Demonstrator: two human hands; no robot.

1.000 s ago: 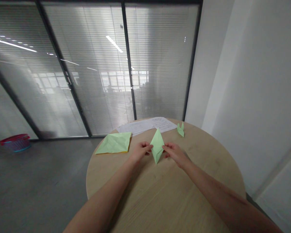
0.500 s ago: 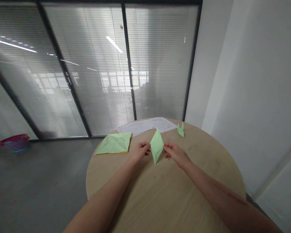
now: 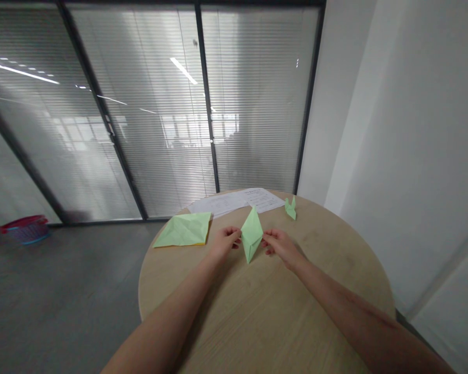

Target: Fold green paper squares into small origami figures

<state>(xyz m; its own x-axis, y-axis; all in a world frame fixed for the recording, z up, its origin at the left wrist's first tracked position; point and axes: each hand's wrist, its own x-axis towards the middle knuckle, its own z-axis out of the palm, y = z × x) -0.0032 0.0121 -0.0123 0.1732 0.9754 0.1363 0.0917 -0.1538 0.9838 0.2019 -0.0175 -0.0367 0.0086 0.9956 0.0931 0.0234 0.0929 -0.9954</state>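
Observation:
A light green paper folded into a tall diamond is held between my two hands over the round table. My left hand pinches its left corner between thumb and fingers. On the opposite corner, my right hand is closed in the same way. A crease crosses the lower half of the diamond, and its bottom tip points towards me. Beyond my right hand sits a small green origami figure with two upright points. Left of my left hand lies a stack of green paper with a yellow edge below.
White printed sheets lie at the far side of the wooden table. A glass partition with blinds stands behind it, and a white wall rises on the right. A red and blue basket rests on the floor at left.
The diamond's lower tip has shifted very slightly left. Both hands keep their hold on its corners and have hardly moved.

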